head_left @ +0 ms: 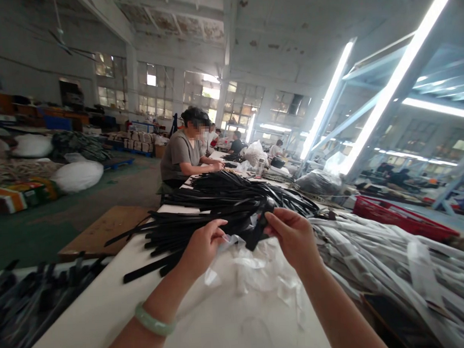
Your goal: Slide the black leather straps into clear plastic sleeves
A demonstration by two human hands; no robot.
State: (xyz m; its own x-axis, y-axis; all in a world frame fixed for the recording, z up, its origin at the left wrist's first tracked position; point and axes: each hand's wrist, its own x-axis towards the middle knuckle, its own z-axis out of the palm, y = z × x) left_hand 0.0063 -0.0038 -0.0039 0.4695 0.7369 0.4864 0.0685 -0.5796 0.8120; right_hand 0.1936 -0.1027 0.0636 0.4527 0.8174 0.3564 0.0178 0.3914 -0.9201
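My left hand (202, 251) pinches the edge of a clear plastic film (227, 242), and a pale jade bangle (153, 321) circles that wrist. My right hand (293, 238) grips a bunched black strap (259, 229) at the front of a large heap of long black straps (218, 205). The film runs between my hands, close to the strap ends. More crumpled clear film (258, 269) lies on the white table (106, 285) below my hands. The strap's end is partly hidden by my fingers.
A co-worker in a grey shirt (180, 153) works farther along the table. White-wrapped bundles (371, 250) fill the right side, beyond them a red crate (401, 219). Dark straps (31, 308) lie at lower left, near a wooden board (104, 231). White sacks (78, 175) sit on the floor.
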